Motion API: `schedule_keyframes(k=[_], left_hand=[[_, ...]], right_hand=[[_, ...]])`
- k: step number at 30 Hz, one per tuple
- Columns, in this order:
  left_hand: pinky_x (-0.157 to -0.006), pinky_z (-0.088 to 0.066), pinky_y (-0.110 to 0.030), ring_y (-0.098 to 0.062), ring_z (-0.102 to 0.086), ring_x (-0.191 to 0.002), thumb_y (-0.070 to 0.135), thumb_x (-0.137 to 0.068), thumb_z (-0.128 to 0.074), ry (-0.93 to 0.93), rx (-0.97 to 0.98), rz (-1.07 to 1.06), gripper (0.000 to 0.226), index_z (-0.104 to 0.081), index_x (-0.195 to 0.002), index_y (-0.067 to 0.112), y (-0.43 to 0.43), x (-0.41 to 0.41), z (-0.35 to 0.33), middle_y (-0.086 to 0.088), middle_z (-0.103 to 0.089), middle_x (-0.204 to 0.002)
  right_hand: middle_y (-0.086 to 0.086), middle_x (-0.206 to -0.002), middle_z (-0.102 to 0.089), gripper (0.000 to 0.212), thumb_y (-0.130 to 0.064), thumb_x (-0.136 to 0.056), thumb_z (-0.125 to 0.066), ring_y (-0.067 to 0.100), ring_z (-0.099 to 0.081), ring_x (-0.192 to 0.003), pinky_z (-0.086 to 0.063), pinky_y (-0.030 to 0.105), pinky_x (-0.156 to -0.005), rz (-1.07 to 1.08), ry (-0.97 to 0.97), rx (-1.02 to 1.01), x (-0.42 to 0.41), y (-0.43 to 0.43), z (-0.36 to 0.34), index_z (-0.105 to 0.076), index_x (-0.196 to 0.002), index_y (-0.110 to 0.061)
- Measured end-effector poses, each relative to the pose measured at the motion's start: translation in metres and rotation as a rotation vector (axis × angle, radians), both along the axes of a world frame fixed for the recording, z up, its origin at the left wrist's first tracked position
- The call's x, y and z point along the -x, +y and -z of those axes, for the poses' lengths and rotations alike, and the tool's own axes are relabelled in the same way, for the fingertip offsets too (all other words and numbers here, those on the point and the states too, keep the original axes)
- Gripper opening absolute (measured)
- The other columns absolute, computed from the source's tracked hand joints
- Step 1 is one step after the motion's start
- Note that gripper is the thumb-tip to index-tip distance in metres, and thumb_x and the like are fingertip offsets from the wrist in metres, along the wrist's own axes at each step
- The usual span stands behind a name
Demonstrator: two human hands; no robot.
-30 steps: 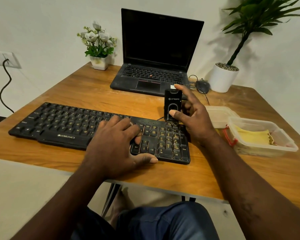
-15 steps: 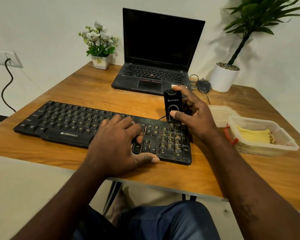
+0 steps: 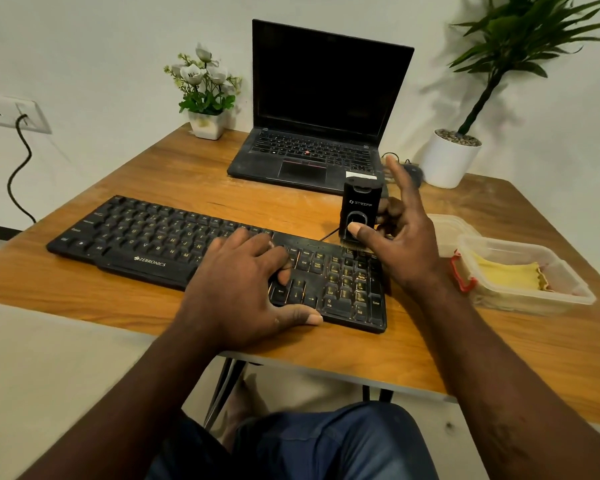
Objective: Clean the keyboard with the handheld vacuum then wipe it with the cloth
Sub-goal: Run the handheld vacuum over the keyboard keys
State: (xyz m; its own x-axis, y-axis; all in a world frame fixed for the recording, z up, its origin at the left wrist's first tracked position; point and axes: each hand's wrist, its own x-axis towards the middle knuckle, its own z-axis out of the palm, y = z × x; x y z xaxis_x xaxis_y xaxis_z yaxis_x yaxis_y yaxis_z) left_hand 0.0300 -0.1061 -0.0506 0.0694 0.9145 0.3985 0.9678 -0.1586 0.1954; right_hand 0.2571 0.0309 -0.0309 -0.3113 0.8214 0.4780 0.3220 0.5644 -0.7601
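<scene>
Your right hand (image 3: pixel 400 244) grips the vacuum (image 3: pixel 360 213) upright over the keyboard (image 3: pixel 146 237) corner (thumb on its button); keep your flat, unclenched left hand (image 3: pixel 243 289) pinning the keys beside it, sweeping slowly.

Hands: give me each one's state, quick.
Left hand: open, pressed flat on the keyboard.
Right hand: holding the handheld vacuum, index finger raised.
</scene>
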Motion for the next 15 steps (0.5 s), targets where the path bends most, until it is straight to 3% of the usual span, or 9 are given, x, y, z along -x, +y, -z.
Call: schedule_keyframes(k=[4, 8, 10, 15], left_hand=[[-0.087, -0.038, -0.038, -0.011, -0.038, -0.093, 0.104, -0.066, -0.038, 0.006, 0.019, -0.003, 0.068, -0.046, -0.084, 0.039, 0.0, 0.0, -0.001, 0.016, -0.045, -0.093], [-0.087, -0.037, -0.038, -0.009, -0.037, -0.094, 0.104, -0.065, -0.037, 0.0, 0.028, -0.006, 0.068, -0.046, -0.083, 0.039, 0.0, 0.0, -0.002, 0.016, -0.045, -0.094], [-0.089, -0.038, -0.039, -0.009, -0.037, -0.095, 0.105, -0.064, -0.037, 0.007, 0.04, -0.014, 0.069, -0.046, -0.084, 0.039, 0.0, 0.0, -0.002, 0.016, -0.045, -0.095], [-0.087, -0.037, -0.038, -0.009, -0.035, -0.094, 0.104, -0.066, -0.037, 0.003, 0.031, -0.006, 0.067, -0.044, -0.083, 0.04, 0.0, 0.0, -0.001, 0.016, -0.044, -0.094]], right_hand=[[-0.005, -0.132, -0.065, 0.071, -0.018, -0.087, -0.081, 0.012, -0.063, -0.121, -0.059, 0.043, -0.098, -0.018, -0.03, 0.047, 0.009, -0.001, 0.003, -0.049, -0.15, -0.027], [-0.006, -0.125, -0.072, 0.055, -0.019, -0.081, -0.085, 0.012, -0.066, -0.117, -0.056, 0.052, -0.099, -0.135, -0.075, 0.066, 0.0, 0.0, -0.001, -0.068, -0.133, -0.019], [-0.005, -0.124, -0.073, 0.056, -0.023, -0.08, -0.085, 0.014, -0.068, -0.117, -0.057, 0.052, -0.098, -0.171, -0.063, 0.084, -0.002, 0.0, -0.003, -0.068, -0.133, -0.015], [-0.008, -0.121, -0.073, 0.055, -0.025, -0.082, -0.086, 0.011, -0.069, -0.115, -0.06, 0.048, -0.096, -0.151, -0.026, 0.089, 0.003, -0.001, -0.002, -0.064, -0.133, -0.024]])
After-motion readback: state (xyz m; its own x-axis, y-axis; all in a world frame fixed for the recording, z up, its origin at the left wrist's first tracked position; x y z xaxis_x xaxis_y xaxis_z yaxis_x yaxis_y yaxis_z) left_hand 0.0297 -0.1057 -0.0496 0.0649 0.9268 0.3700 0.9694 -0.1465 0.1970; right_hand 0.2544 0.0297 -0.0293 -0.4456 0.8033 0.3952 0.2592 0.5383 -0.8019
